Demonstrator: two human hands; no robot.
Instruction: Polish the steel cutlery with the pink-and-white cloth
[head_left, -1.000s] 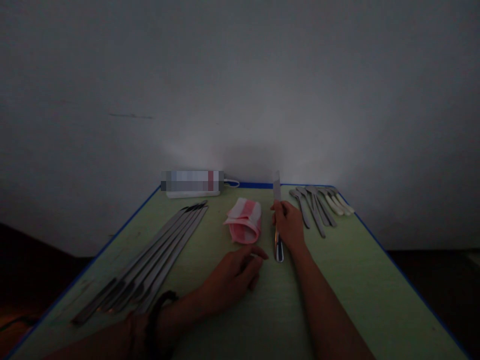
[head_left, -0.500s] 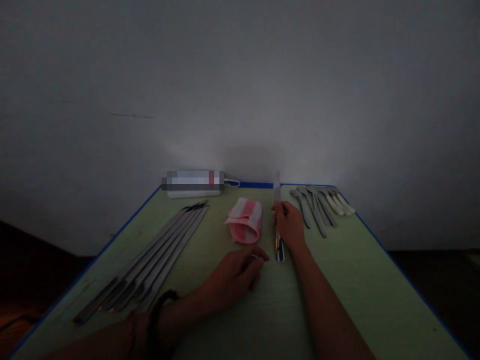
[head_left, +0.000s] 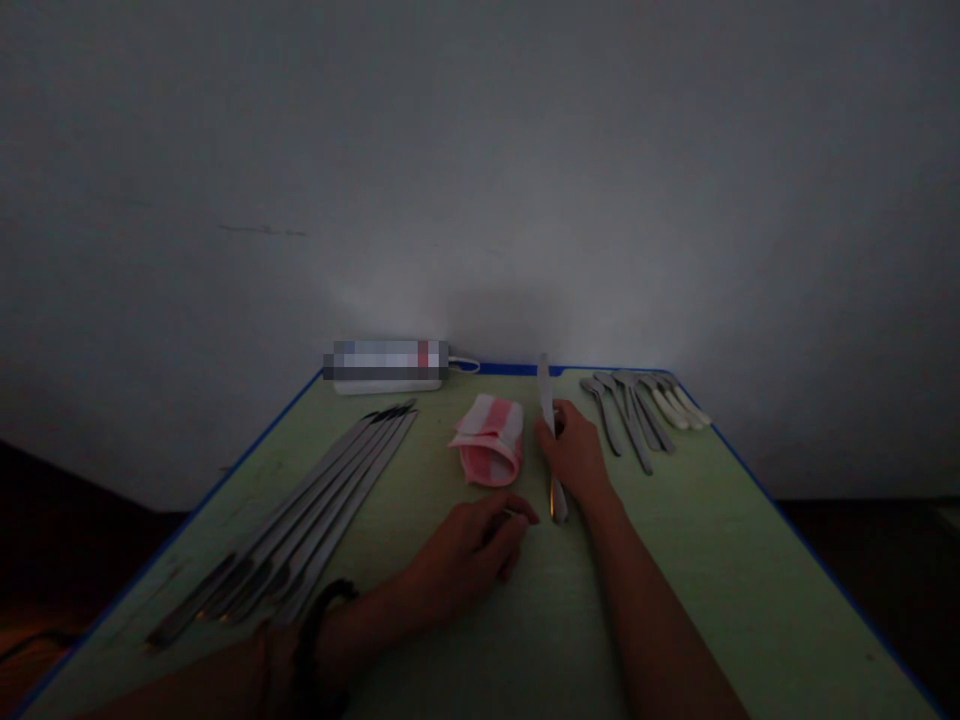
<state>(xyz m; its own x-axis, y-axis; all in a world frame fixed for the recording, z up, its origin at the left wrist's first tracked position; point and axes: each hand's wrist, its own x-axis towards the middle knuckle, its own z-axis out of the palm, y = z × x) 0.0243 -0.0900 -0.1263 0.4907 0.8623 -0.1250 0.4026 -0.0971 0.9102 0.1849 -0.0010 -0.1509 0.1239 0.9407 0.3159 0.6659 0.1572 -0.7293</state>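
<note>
My right hand (head_left: 576,455) is closed round the middle of a table knife (head_left: 545,392), blade pointing away from me and handle end showing below my palm. A folded pink and white cloth (head_left: 489,441) lies just left of the knife. Palm down on the green table (head_left: 705,560), my left hand (head_left: 465,553) rests with its fingers loosely curled, its fingertips a short way below the cloth and close to the knife's handle end. Nothing shows in the left hand.
A row of several long metal knives (head_left: 300,520) lies diagonally at the left. Several spoons and forks (head_left: 637,410) lie at the back right. A white power strip (head_left: 386,368) sits at the far edge against the wall. The table has a blue rim.
The knife in my right hand has tilted a little to the left, toward the cloth. My left hand has stayed in place.
</note>
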